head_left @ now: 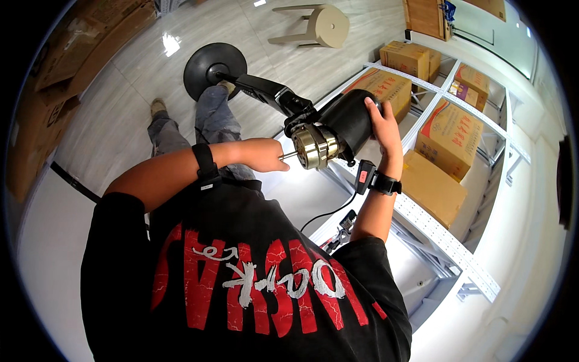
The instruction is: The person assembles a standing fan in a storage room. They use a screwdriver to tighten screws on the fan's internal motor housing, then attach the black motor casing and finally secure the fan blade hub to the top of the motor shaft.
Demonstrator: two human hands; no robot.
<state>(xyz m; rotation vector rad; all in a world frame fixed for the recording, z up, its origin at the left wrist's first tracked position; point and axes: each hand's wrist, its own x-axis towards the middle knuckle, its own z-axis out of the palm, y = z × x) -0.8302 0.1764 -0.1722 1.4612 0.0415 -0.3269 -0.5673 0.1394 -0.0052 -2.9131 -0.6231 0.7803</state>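
Head view showed a fan-like black unit in front of me, over my shins, its jointed black neck (271,95) running down to a round base (199,63) on the floor (139,66) near my foot. My right hand (385,130) was curled around the rear end of the black housing (345,120), gripping it. My left hand (260,155) was closed on a thin metal rod (290,155) that reached the brassy motor (313,146); I couldn't tell whether the rod was the motor's own shaft or a separate tool.

I judged the head dense and front-heavy, stiff throughout, and liable to swing at the neck, so the broad housing seemed the best hold. Its smooth curve might have slipped under a dry palm. The exposed motor looked the part to spare from knocks.

The housing was a rounded cylinder, probably plastic, with a dull sheen; the motor was ridged and shiny, and the base a shallow, dark disc.
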